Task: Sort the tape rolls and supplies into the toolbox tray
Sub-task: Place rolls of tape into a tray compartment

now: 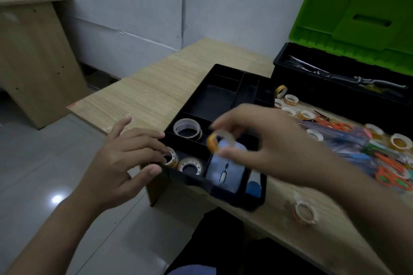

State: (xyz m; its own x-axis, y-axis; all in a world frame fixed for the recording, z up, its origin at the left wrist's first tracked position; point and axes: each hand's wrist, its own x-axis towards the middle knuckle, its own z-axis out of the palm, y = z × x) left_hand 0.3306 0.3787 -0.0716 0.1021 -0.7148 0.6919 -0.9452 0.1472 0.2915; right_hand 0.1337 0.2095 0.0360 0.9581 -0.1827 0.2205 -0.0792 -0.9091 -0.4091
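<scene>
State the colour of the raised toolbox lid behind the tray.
The hinged plastic toolbox lid is bright green, clearest in the head view.

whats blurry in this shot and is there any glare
Head view: the right hand and the tape roll it pinches are motion-smeared, as are the scissors at the right edge; the left hand is sharper; one bright glare spot sits on the floor tile; lighting is dim overall.

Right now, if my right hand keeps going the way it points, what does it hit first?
The right hand points left across the tray, its grip pinching a small tape roll. Going straight on, it would probably meet the left hand at the tray's left edge first, though depth is unclear.
</scene>
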